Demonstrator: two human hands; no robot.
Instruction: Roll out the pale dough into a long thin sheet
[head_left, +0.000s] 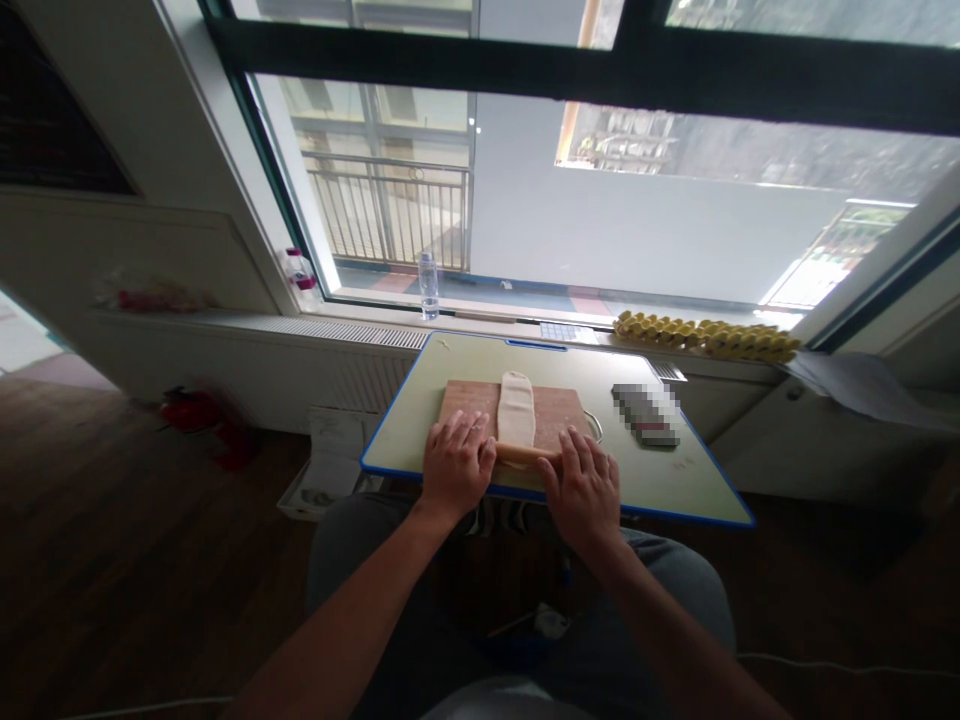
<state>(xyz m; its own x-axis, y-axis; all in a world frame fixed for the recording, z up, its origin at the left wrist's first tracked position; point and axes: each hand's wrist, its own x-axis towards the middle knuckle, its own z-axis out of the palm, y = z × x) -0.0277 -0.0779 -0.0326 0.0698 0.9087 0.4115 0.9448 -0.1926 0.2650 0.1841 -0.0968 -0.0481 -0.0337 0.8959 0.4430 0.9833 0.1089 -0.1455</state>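
Observation:
A long flat strip of dough (pixel 517 405) lies lengthwise on a wooden cutting board (pixel 555 400). Across the strip's near end sits a wooden rolling pin (pixel 525 453). My left hand (pixel 457 460) covers the pin's left end, fingers pointing forward over the board. At the other end, my right hand (pixel 585 480) bears down in the same way, its thumb along the near side. Both palms hide the ends of the pin. A metal handle (pixel 595 428) sticks out at the board's right edge.
The board rests on a small pale table (pixel 405 420) with a blue edge. A blurred-out dark flat object (pixel 646 415) lies at its right. Behind stand a clear bottle (pixel 428 287) and yellow egg trays (pixel 705 335) on the windowsill. A red fire extinguisher (pixel 187 410) is at left.

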